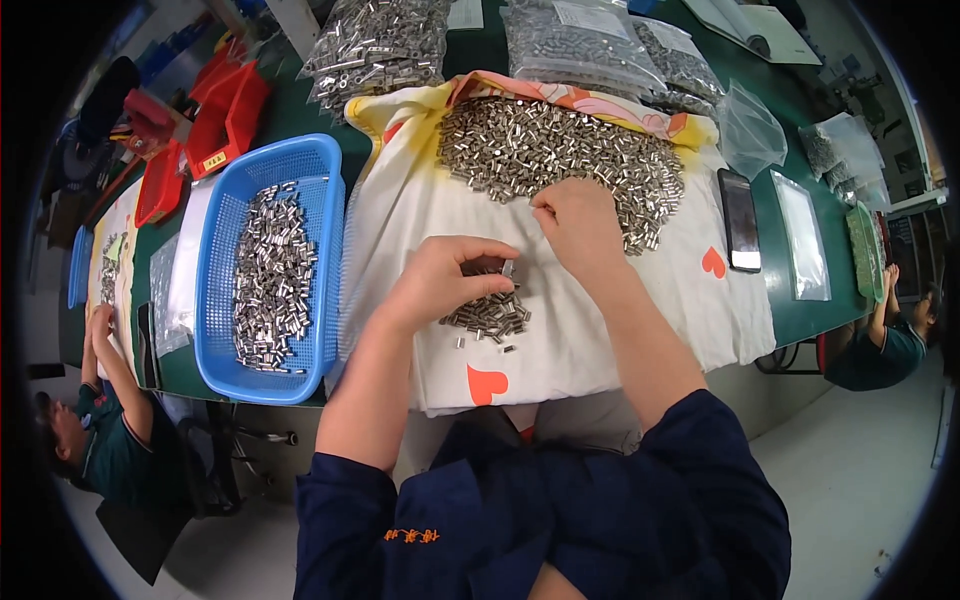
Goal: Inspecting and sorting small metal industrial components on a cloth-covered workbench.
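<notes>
Over a small heap of short metal sleeves (pixel 492 318) on the white cloth (pixel 570 350), my left hand (pixel 440 278) is curled. A small shiny metal sleeve (pixel 508 268) stands out between its thumb and index finger. My right hand (pixel 580 222) is closed in a pinch at the near edge of a large pile of the same metal sleeves (pixel 560 145). Whatever those fingertips hold, if anything, is hidden. A few loose sleeves lie on the cloth in front of the small heap.
To the left stands a blue mesh basket (pixel 208 300) of metal sleeves. Bulging clear bags (pixel 570 45) of metal parts line the back. A phone (pixel 739 220) and a flat clear bag (pixel 800 235) lie right. Red bins (pixel 228 115) sit far left. Co-workers sit at both sides.
</notes>
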`<control>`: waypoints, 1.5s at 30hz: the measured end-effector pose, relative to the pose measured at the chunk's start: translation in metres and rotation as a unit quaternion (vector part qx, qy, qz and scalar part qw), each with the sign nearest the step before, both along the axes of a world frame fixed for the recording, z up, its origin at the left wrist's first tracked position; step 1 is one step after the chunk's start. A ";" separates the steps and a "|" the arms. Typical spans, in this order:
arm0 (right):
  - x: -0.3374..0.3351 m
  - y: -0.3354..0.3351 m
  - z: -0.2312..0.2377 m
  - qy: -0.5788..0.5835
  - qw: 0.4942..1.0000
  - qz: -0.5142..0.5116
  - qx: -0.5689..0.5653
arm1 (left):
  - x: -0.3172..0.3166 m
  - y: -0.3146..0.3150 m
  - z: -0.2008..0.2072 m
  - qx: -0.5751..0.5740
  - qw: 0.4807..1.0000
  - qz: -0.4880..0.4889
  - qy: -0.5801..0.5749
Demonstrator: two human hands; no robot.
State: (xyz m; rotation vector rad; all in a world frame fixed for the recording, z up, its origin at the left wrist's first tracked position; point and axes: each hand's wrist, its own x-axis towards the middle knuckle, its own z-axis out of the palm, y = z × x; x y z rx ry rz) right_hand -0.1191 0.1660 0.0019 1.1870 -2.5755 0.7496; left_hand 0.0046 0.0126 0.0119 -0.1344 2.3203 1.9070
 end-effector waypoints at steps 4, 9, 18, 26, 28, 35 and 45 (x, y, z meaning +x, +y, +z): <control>0.003 -0.004 -0.006 -0.022 0.996 -0.043 0.071 | -0.002 -0.004 -0.007 0.044 0.999 0.025 -0.003; 0.003 -0.002 -0.007 -0.025 0.997 -0.030 0.068 | -0.004 -0.006 -0.007 0.111 0.993 0.044 -0.013; 0.028 -0.004 0.024 -0.317 0.928 0.110 -0.161 | -0.007 -0.013 -0.017 0.237 0.964 0.112 0.034; 0.036 -0.007 0.022 -0.183 0.971 0.095 -0.119 | -0.007 -0.009 -0.015 0.205 0.973 0.108 0.023; 0.037 -0.009 0.016 -0.143 0.978 0.098 -0.119 | -0.006 -0.008 -0.015 0.184 0.976 0.114 0.021; 0.029 -0.002 0.022 -0.298 0.944 0.103 -0.100 | -0.005 -0.011 -0.015 0.184 0.977 0.105 0.020; -0.007 0.001 0.003 -0.011 0.998 0.020 -0.066 | -0.003 -0.005 -0.003 0.034 0.999 0.025 -0.029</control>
